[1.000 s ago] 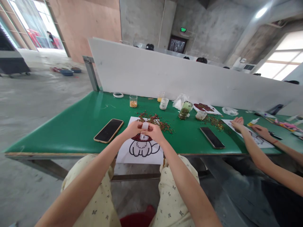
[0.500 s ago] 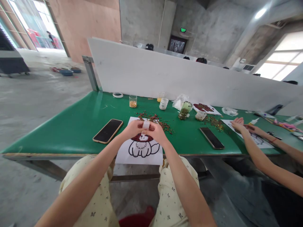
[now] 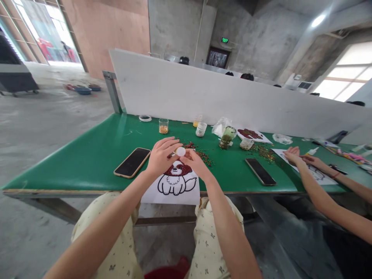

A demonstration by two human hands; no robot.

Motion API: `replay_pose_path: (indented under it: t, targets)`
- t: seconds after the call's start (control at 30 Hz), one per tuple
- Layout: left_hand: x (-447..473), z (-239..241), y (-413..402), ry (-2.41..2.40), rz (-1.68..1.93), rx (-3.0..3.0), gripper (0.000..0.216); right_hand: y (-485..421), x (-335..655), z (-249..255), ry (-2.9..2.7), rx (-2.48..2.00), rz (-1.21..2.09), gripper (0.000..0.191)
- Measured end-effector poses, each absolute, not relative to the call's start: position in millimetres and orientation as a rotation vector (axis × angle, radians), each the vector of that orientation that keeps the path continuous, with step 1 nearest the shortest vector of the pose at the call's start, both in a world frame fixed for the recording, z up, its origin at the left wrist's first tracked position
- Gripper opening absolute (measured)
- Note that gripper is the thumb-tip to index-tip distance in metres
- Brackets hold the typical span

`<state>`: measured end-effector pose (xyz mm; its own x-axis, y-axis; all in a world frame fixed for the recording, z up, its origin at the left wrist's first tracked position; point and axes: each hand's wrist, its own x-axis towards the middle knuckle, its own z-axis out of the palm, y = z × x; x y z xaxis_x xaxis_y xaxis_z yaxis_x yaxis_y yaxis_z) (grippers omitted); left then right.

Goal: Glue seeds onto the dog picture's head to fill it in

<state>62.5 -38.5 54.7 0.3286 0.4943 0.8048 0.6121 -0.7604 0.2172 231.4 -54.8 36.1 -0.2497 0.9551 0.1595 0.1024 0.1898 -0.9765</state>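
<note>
Over the upper part of the drawing, my left hand and my right hand meet around a small white glue bottle, its round end toward me. Fingers of my left hand stretch across its left side, with the thumb below. My right hand pinches it from the right. Beneath lies a sheet of paper with a dog outline; its head is filled with dark red grains. The top of the sheet is hidden by my hands. Loose red grains are scattered just behind.
A phone lies left of the sheet, another phone to the right. Behind stand a cup of orange grains, a white cup and a green-grain jar. A co-worker's hands work at the right.
My left hand has lifted and its fingers have spread out over the bottle. The bottle has turned so its round end faces me. The dog's face shows more.
</note>
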Motion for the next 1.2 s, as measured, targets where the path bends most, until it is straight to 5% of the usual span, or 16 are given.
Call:
replay_pose_path:
  t: [0.2,0.57,0.93,1.2]
  targets:
    - [59.9,55.6,-40.7,-0.863,-1.361,-2.282,0.036,-60.0,221.9,39.8,-1.401,-0.637,1.618,0.062]
    - [71.6,46.8,-44.5,-0.801,-1.294,-2.278,0.063,-59.4,216.7,41.0,-1.180,-0.592,1.522,0.027]
    - [60.0,58.7,-41.2,-1.197,-1.303,-2.200,0.068,-29.5,289.1,38.3,-1.285,-1.485,0.514,0.037]
    - [36.3,42.8,14.4,-1.365,-1.105,-2.400,0.056,7.1,344.4,3.8,-1.416,-2.046,0.311,0.027]
